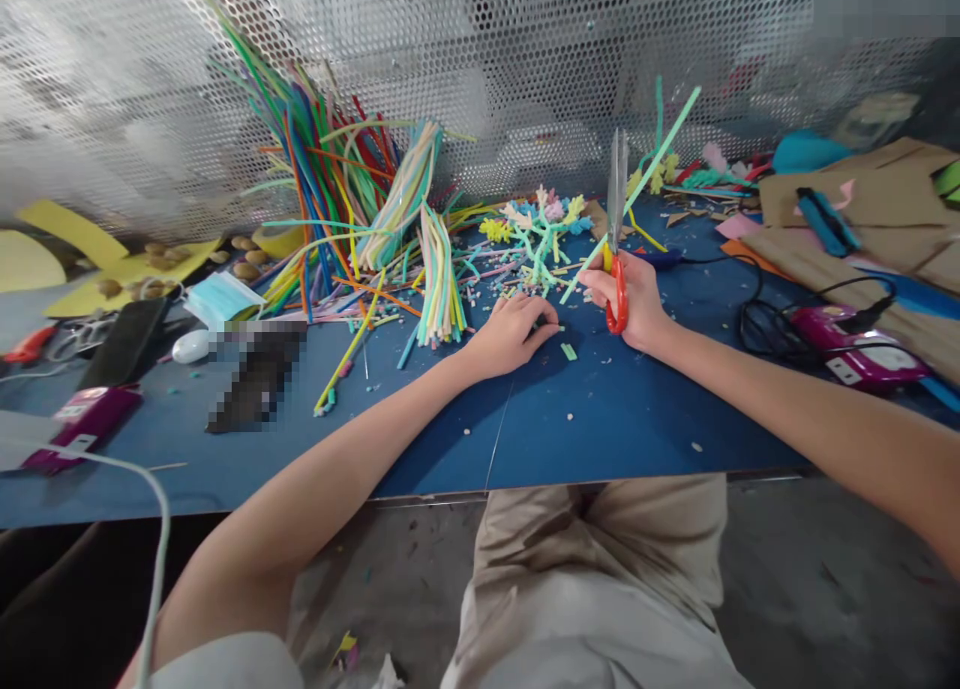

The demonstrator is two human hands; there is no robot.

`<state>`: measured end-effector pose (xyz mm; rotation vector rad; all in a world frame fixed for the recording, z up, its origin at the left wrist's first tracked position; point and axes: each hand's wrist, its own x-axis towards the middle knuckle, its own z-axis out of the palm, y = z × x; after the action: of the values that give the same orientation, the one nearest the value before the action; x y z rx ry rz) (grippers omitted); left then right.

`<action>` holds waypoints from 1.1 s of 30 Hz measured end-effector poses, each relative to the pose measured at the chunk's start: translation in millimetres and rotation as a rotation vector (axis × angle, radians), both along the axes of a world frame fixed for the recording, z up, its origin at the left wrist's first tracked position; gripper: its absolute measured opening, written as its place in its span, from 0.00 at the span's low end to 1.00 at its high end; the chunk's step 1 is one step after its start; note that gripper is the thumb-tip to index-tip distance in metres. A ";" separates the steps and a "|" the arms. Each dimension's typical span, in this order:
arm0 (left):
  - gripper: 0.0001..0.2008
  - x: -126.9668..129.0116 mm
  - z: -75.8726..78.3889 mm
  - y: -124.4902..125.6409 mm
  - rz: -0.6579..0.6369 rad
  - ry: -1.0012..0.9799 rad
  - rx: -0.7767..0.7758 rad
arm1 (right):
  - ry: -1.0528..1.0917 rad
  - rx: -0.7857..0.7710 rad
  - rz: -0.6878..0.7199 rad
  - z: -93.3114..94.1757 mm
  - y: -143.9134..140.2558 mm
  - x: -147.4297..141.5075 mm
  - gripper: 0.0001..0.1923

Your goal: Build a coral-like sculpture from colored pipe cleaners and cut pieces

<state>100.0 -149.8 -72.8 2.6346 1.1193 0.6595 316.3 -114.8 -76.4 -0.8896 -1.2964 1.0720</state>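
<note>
No text, label, brand or number is readable on anything on the table.

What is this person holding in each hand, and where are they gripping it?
The right hand grips the scissors by their red handles, blades pointing up, along with a long green stick. The left hand rests on the blue table; whether it holds anything cannot be told.
</note>
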 end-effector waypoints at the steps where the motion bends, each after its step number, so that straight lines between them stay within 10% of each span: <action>1: 0.09 -1.0 0.9 0.7 0.014 -0.041 -0.005 | 0.000 0.000 -0.003 -0.3 0.2 0.1 0.19; 16: 0.10 -3.7 6.9 -1.3 0.077 -0.420 -0.227 | 0.016 -0.017 0.016 -5.7 3.9 1.3 0.20; 25: 0.08 -10.5 18.7 -8.4 0.191 0.106 0.227 | 0.014 -0.019 0.043 -2.7 0.3 2.1 0.19; 33: 0.07 -8.7 16.7 -11.5 0.157 -0.027 0.073 | 0.013 -0.028 0.049 -4.4 1.3 1.6 0.18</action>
<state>91.3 -161.3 -56.0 2.6085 1.3291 0.7774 317.9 -113.4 -80.9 -0.8745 -1.3015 1.1353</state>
